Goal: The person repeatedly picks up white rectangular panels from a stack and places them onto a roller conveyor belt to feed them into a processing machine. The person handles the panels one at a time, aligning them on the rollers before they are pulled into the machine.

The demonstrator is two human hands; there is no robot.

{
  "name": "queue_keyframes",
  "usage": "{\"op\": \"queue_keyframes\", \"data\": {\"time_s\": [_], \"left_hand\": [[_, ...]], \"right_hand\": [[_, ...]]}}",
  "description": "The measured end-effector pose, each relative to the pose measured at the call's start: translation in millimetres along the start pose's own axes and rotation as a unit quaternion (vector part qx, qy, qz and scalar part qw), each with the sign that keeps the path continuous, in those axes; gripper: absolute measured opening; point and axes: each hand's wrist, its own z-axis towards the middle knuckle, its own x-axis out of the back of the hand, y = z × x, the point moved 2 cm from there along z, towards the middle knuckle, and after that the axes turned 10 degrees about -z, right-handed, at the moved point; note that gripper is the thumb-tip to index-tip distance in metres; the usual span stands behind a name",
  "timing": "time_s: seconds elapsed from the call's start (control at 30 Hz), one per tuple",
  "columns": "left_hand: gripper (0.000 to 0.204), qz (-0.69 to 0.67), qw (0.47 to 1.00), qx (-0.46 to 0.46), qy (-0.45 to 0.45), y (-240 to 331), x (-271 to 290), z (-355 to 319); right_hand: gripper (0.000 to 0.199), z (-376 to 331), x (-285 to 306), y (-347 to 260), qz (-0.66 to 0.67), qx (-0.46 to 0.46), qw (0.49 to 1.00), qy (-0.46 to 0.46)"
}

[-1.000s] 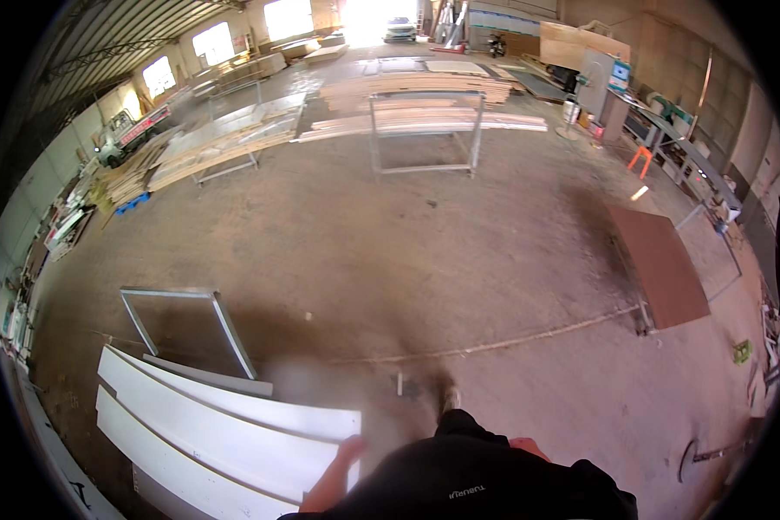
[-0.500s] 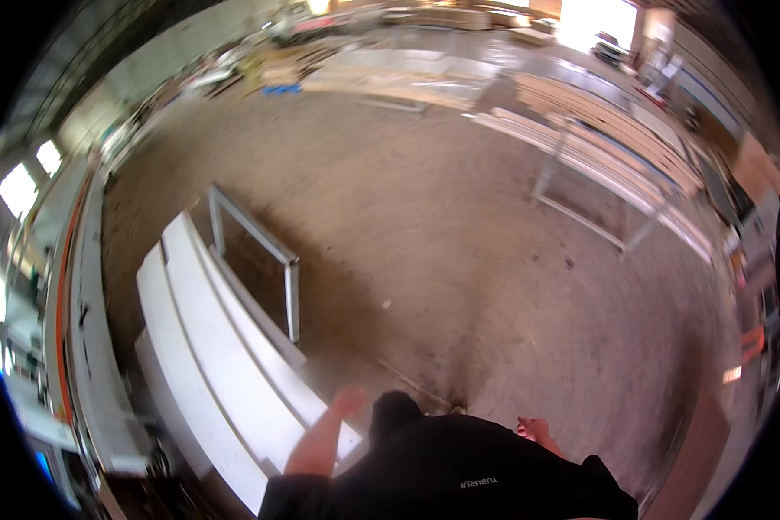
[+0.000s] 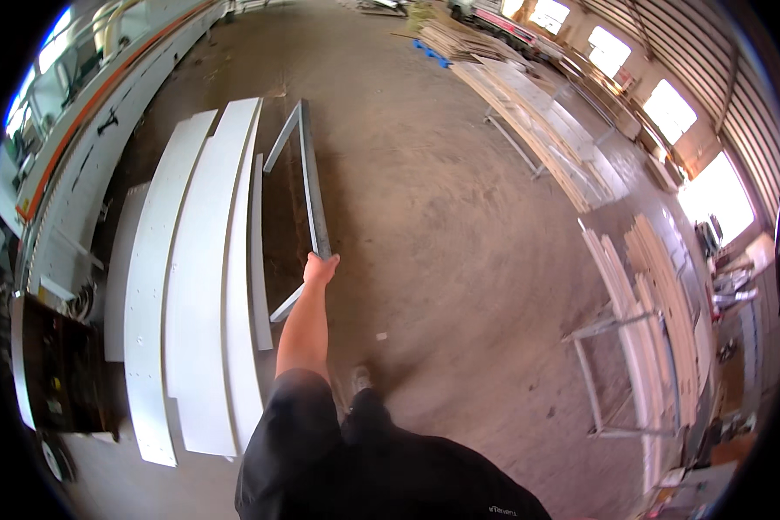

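Observation:
My left arm stretches forward, and my left hand point(image 3: 321, 268) closes around the near end of a grey metal stand point(image 3: 309, 178). The stand has a long square top bar with a leg at each end. Several long white boards point(image 3: 204, 286) lie side by side just to the left of it, raised off the floor and partly overlapping. My right hand is hidden from view beyond my dark sleeve and body.
A long machine point(image 3: 78, 165) with an orange strip runs along the left. Near it stands a dark open cabinet point(image 3: 65, 368). Wooden planks point(image 3: 667, 321) rest on a metal rack point(image 3: 594, 381) at right. More sheets point(image 3: 542, 121) lie farther back, by a blue pallet point(image 3: 431, 54).
My view has swung left, bringing the white boards and the stand closer. My left hand has gone from free to gripping the stand's bar. The right hand has left view.

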Motion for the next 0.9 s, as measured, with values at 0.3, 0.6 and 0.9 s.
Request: {"op": "queue_keyframes", "data": {"time_s": [0.3,0.6,0.9], "left_hand": [[0.062,0.056,0.997,0.048,0.022,7.2,14.3,-56.1],[0.057,0.097,0.989,0.1,0.058,-56.1,40.1,-226.6],[0.056,0.352,0.896,0.176,0.206,-134.3,-0.8,-414.7]], "right_hand": [[0.029,159.2,56.1,-150.1,-0.154,0.077,0.979,-0.106],[0.027,371.3,86.0,-272.6,-0.365,0.336,0.823,-0.276],[0.044,396.2,-100.8,-552.6,-0.389,0.717,0.56,-0.146]]}}
